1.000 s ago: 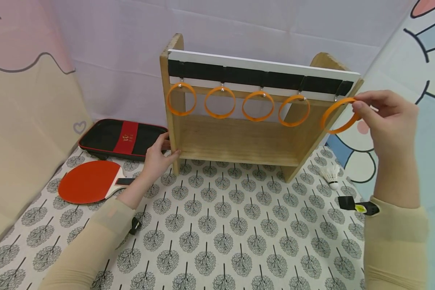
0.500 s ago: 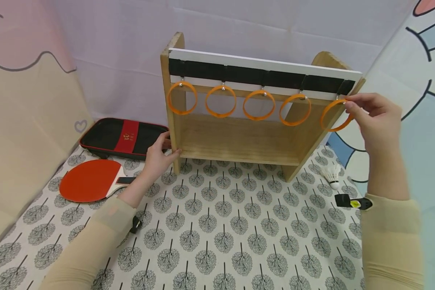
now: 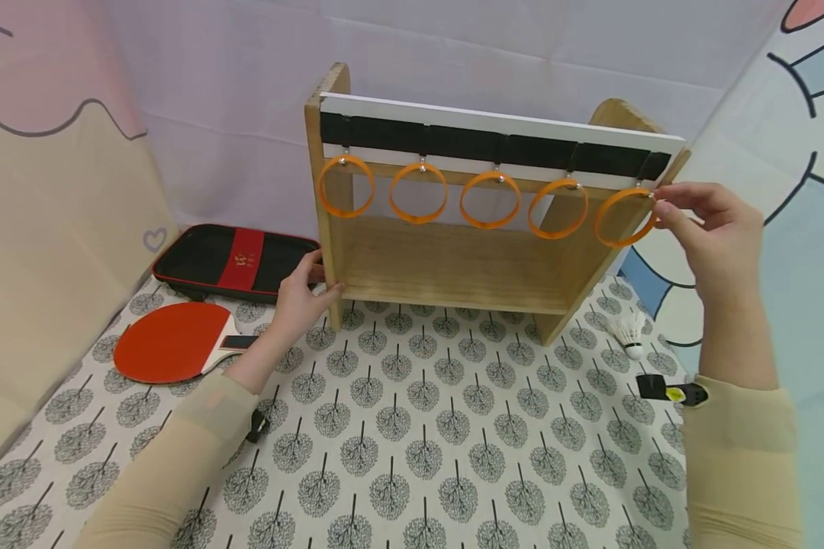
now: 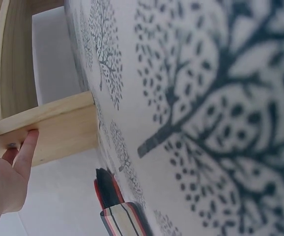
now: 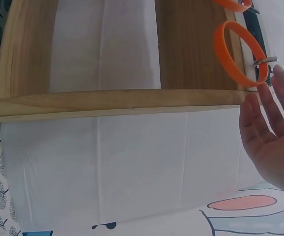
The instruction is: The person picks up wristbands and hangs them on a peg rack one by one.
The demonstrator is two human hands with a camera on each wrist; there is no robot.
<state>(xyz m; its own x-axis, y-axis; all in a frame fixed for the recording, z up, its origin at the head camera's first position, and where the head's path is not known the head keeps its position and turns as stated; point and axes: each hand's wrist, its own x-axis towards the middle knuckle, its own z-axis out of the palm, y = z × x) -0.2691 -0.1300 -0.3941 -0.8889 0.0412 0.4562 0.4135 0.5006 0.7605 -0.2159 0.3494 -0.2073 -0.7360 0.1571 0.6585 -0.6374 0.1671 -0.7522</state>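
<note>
Several orange rings hang from metal hooks along the black strip (image 3: 463, 142) at the top of a wooden shelf (image 3: 453, 263). The rightmost orange ring (image 3: 600, 229) hangs on its hook; in the right wrist view that metal hook (image 5: 266, 61) passes through the ring. My right hand (image 3: 717, 232) is at this ring's right edge. In the right wrist view its fingers look fairly straight, with fingertips touching or very close to the ring. My left hand (image 3: 302, 293) grips the lower part of the shelf's left side panel (image 4: 66, 128), thumb on the front edge.
Left of the shelf lie a black and red case (image 3: 209, 259) and a red table tennis bat (image 3: 172, 343). A white shuttlecock (image 3: 629, 332) lies to the right. Tree-patterned cloth (image 3: 419, 457) covers the table. Fabric walls stand behind and at both sides.
My right hand has moved left, bringing the rightmost ring onto its hook, and its fingers have loosened from the ring. My left hand keeps its grip on the shelf.
</note>
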